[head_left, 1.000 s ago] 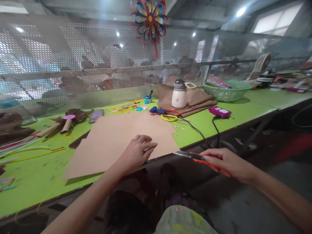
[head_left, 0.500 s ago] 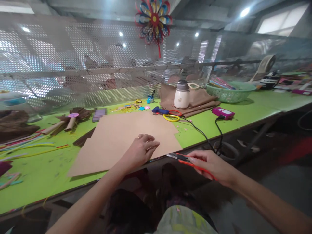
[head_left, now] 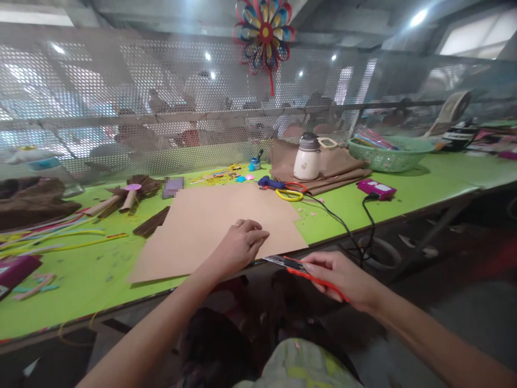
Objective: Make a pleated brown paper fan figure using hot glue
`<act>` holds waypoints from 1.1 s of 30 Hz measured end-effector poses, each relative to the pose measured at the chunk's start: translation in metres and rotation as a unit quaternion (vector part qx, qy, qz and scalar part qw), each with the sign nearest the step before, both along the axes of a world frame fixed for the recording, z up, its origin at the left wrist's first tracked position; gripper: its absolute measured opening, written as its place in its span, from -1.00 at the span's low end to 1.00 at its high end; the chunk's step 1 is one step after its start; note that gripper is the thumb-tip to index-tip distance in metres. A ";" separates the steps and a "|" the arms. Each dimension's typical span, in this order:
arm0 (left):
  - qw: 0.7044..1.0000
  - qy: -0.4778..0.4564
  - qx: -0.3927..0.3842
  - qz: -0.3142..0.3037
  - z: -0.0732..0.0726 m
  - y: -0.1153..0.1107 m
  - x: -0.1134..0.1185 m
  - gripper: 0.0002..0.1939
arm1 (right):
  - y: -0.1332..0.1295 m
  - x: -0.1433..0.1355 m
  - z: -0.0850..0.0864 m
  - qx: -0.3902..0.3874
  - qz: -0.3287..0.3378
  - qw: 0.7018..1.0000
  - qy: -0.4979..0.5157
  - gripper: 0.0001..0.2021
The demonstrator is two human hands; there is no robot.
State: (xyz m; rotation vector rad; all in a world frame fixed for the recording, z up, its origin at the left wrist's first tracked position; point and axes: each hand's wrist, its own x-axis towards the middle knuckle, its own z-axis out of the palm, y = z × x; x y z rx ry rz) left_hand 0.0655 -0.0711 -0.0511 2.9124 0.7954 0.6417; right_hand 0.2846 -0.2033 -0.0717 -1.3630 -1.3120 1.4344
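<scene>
A large sheet of stiff brown paper (head_left: 194,221) lies across the green table and reaches its front edge. My left hand (head_left: 242,245) rests on it with the fingers stretched out and slightly bent, a ring on one finger. At the table's front edge, my right hand (head_left: 337,277) is closed round a red and black utility knife (head_left: 291,264). Its blade is out and points left, at the near edge of the paper below my left fingers. Whether the blade touches the paper I cannot tell. Scissors with red and yellow handles (head_left: 288,195) lie past the far edge.
A blue glue gun (head_left: 272,184) lies by the scissors. Behind stand a white bottle (head_left: 307,159) on folded brown material (head_left: 343,175) and a green basket (head_left: 390,156). Black cords run from a magenta box (head_left: 376,188) over the table edge. Brown paper pieces (head_left: 129,199) lie left.
My right hand has moved the utility knife left along the near edge of the paper. My left hand stays on the sheet. The view has turned slightly left.
</scene>
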 end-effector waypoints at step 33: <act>0.998 0.037 -0.018 -0.043 0.009 -0.011 -0.040 -0.66 | -0.011 0.045 0.000 -0.021 -0.004 0.999 -0.049 -0.55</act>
